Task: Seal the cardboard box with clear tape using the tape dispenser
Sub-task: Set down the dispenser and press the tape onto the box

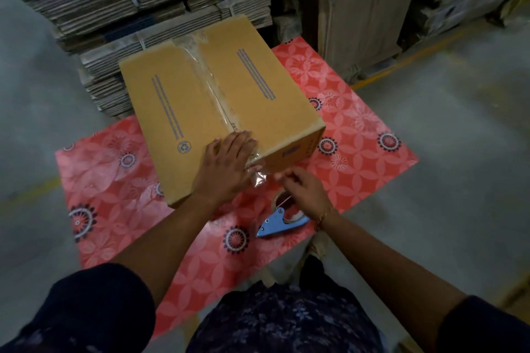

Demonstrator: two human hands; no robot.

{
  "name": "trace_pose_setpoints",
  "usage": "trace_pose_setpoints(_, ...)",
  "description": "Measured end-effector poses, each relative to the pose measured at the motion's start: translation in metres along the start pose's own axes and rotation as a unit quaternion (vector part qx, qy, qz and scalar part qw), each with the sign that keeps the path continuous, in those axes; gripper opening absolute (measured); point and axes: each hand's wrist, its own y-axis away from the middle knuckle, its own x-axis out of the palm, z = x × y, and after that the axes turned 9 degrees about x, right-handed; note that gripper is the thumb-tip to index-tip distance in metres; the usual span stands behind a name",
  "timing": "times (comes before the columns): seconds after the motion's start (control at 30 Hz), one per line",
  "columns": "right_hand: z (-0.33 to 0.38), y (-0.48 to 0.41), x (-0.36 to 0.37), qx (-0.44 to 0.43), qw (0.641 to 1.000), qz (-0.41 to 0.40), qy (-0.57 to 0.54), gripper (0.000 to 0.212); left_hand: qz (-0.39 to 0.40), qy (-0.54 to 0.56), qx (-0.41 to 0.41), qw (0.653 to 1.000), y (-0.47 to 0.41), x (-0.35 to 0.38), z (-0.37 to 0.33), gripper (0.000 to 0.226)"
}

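Cardboard box (218, 100) sits closed on the red floral worktop (358, 135), clear tape (209, 77) along its centre seam. Left hand (226, 163) presses flat, fingers spread, on its 6 o'clock edge; right hand (304, 189) pinches the loose tape end above the blue tape dispenser (279, 223)

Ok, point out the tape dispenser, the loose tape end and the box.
tape dispenser (272, 226), head view, blue metal body.
tape end (259, 178), head view, loose clear flap.
box (177, 112), head view, left top flap.
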Motion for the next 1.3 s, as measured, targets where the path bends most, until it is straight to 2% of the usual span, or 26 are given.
trace_pose_setpoints(0.03, 0.009, -0.007, 0.001, 0.036, 0.997, 0.016, -0.064, 0.029, -0.003, 0.001, 0.001, 1.0, 0.0, 0.0, 0.0, 0.063)
trace_pose_setpoints(0.07, 0.014, -0.013, 0.003, 0.043, 0.995, 0.022, -0.084, 0.026, -0.005, -0.002, 0.003, 1.0, 0.001, 0.0, 0.001, 0.062)
trace_pose_setpoints(0.27, 0.007, -0.015, 0.019, 0.018, 0.993, 0.013, -0.112, 0.01, -0.013, 0.003, 0.012, 1.0, 0.001, -0.003, 0.0, 0.06)
trace_pose_setpoints(0.57, -0.001, -0.033, 0.025, -0.007, 0.999, -0.019, -0.034, 0.024, -0.004, 0.013, 0.016, 1.0, -0.002, 0.001, 0.004, 0.064)
trace_pose_setpoints(0.63, -0.002, -0.035, 0.028, -0.008, 0.999, -0.026, -0.028, 0.025, 0.005, 0.025, 0.021, 0.999, -0.002, 0.0, 0.005, 0.073)
trace_pose_setpoints(0.77, -0.005, -0.039, 0.033, -0.006, 0.999, -0.041, -0.03, 0.023, 0.036, 0.063, 0.04, 0.997, 0.0, -0.001, 0.012, 0.109)
trace_pose_setpoints(0.83, -0.003, -0.04, 0.035, -0.008, 0.998, -0.047, -0.031, 0.021, 0.049, 0.076, 0.042, 0.995, 0.0, -0.002, 0.014, 0.118)
trace_pose_setpoints(0.93, -0.003, -0.043, 0.038, -0.007, 0.998, -0.054, -0.021, 0.022, 0.036, 0.085, 0.022, 0.995, 0.0, -0.003, 0.008, 0.108)
trace_pose_setpoints(1.13, -0.006, -0.046, 0.041, -0.02, 0.997, -0.071, 0.001, 0.014, -0.037, 0.039, -0.004, 0.999, -0.002, 0.001, 0.0, 0.064)
trace_pose_setpoints(1.3, -0.006, -0.049, 0.043, -0.023, 0.997, -0.073, 0.015, 0.014, -0.042, 0.022, 0.006, 0.999, -0.003, 0.006, 0.002, 0.055)
